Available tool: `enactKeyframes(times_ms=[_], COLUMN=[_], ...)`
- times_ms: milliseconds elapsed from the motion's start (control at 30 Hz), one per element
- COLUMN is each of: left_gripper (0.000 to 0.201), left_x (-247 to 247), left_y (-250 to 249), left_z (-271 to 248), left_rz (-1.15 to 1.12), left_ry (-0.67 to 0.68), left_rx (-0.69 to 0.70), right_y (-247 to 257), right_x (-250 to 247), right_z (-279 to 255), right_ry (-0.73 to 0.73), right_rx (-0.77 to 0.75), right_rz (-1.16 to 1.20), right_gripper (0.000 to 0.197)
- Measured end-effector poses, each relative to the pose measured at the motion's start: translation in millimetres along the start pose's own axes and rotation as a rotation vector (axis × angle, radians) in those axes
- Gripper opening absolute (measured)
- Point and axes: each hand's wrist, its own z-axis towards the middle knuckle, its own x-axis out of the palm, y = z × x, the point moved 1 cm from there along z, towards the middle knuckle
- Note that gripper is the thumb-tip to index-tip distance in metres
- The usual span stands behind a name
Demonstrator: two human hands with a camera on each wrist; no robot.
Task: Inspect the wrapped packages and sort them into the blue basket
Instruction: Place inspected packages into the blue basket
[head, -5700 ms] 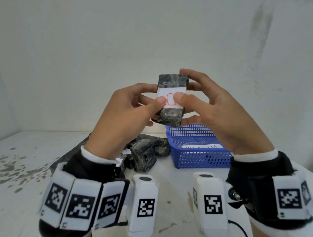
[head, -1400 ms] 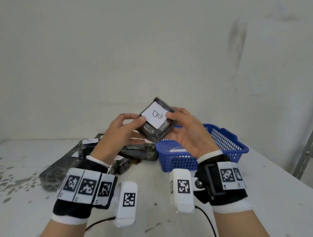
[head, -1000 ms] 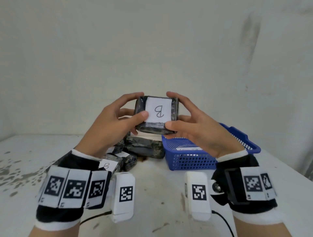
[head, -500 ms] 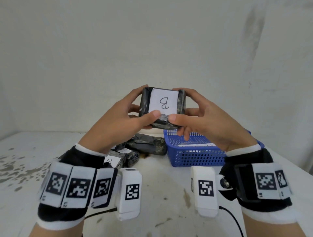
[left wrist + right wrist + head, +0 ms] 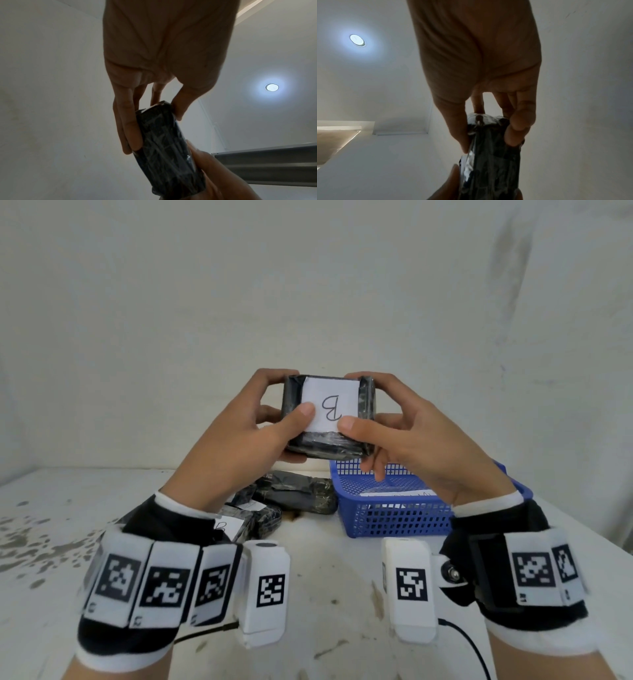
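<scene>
Looking down from the head view, the left hand and the right hand together grasp a black wrapped package, raised above the white table, thumbs pressed on its white label marked with a handwritten B. Below it, the blue basket stands on the table, with more wrapped packages piled just beside its left wall. From the left wrist, the left hand's fingers lie along one side of the package and the thumb on the other. From the right wrist, the right hand pinches the package's end, a ceiling light behind.
</scene>
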Motion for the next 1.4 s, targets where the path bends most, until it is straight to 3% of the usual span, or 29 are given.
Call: enactKeyframes(times_ms=[400, 800, 1267, 1400], left_gripper=[0.021, 0.034, 0.027, 0.035], left_x=[-1.1, 2.7, 6.0, 4.7], left_y=[-1.1, -4.0, -4.2, -3.0], left_z=[-1.0, -3.4, -3.1, -2.5], left_rz=[-0.046, 0.043, 0.02, 0.019], left_ry=[-0.012, -0.036, -0.088, -0.091], left_rx=[-0.004, 0.031, 0.036, 0.008], right_y=[4.2, 5.7, 5.4, 4.1], right_x=[-0.8, -2.0, 2.9, 3.4], right_z=[-1.2, -5.1, -2.1, -1.1], right_ry=[0.002, 0.021, -0.055, -0.068], right_rx=[0.021, -0.023, -0.016, -0.013], right_rz=[0.013, -0.066, -0.138, -0.14], right_gripper=[0.027, 0.05, 0.015, 0.022])
